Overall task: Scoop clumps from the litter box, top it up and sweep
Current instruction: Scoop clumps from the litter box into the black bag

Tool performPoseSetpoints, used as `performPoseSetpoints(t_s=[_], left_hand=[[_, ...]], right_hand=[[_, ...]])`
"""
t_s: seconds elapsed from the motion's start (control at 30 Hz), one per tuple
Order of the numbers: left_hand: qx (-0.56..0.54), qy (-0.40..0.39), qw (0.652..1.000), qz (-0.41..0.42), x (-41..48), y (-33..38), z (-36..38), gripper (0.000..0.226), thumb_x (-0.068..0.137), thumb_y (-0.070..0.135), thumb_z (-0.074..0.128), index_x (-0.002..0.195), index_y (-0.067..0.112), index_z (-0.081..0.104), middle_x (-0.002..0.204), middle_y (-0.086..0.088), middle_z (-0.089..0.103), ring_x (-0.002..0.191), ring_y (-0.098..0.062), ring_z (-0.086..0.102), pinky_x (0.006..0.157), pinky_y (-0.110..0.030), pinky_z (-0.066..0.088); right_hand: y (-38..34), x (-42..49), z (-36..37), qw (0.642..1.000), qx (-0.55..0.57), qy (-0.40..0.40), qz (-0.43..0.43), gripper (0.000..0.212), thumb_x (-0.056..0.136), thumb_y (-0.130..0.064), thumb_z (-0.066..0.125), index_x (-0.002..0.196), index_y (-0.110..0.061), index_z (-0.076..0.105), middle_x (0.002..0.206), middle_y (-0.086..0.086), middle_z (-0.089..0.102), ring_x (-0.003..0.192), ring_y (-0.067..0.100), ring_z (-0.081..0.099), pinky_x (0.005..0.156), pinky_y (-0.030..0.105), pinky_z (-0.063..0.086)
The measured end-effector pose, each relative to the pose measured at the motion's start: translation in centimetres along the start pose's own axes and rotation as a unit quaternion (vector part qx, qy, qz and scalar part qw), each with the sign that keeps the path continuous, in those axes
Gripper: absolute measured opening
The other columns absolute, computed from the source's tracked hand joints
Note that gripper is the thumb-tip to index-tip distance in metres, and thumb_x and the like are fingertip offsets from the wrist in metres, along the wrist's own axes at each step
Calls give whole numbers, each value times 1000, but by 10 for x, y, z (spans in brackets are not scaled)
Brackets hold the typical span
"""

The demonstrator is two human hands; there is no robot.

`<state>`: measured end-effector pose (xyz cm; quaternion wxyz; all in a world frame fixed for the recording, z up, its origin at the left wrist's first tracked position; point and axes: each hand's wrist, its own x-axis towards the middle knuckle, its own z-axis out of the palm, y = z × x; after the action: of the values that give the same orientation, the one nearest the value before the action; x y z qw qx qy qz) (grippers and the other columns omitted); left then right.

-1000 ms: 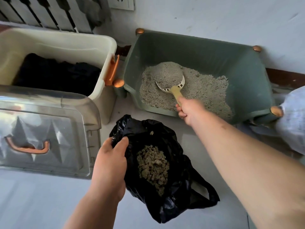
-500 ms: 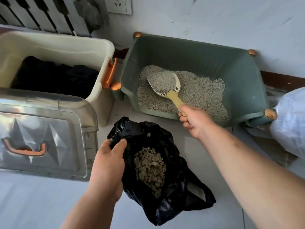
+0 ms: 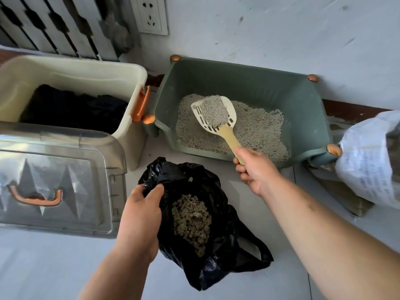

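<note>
As right grip (image 3: pixel 256 172) holds handle (image 3: pixel 230 135), scoop bowl (image 3: pixel 231 114) beyond

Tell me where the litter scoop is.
Head view, centre-right: the litter scoop, loaded with litter, is over the green litter box, its handle gripped by the right hand.

Count: 1 litter box (image 3: pixel 259 87); 4 copper corner caps (image 3: pixel 175 58); 1 scoop (image 3: pixel 226 132); 1 black bag (image 3: pixel 227 245); 2 storage bins (image 3: pixel 71 68); 1 white sack (image 3: pixel 368 161); 1 wall socket (image 3: pixel 151 15).
</note>
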<state>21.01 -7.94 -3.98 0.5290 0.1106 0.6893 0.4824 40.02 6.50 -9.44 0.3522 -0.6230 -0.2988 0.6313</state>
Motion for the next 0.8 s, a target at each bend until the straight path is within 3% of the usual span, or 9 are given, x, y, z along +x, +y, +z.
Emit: performPoseSetpoints(t_s=[0.2, 0.47, 0.63, 0.8], left_hand=[[2, -6, 1000, -3, -3, 0, 5, 24, 102, 20, 55, 124, 15, 62, 104, -7, 77, 97, -26, 74, 89, -49, 58], [12, 0, 1000, 1, -3, 1, 5, 14, 101, 19, 56, 108, 15, 66, 99, -10, 77, 93, -29, 74, 87, -50, 59], [17, 1, 1000, -1, 0, 2, 6, 12, 101, 18, 56, 100, 16, 67, 92, -9, 78, 89, -28, 75, 82, -46, 60], [16, 0, 1000, -8, 4, 3, 6, 13, 101, 21, 56, 99, 16, 68, 96, -16, 76, 94, -34, 74, 89, -55, 57]], right_hand=[[-4, -10, -7, 999, -43, 1, -3, 7, 92, -17, 58, 88, -15, 62, 65, 0, 50, 43, 5, 34, 32, 12, 18], [-13, -6, -20, 998, 7, 35, 49, 18, 93, -16, 52, 77, -7, 54, 64, 3, 48, 32, 1, 34, 28, 12, 15], [-33, 14, -4, 996, 36, 36, 66, 13, 95, -11, 47, 84, -7, 53, 68, 4, 47, 30, 1, 35, 27, 12, 16], [-40, 43, 30, 994, 26, 12, 101, 17, 99, -18, 45, 83, -11, 44, 70, 0, 44, 30, 2, 34, 26, 13, 15]])
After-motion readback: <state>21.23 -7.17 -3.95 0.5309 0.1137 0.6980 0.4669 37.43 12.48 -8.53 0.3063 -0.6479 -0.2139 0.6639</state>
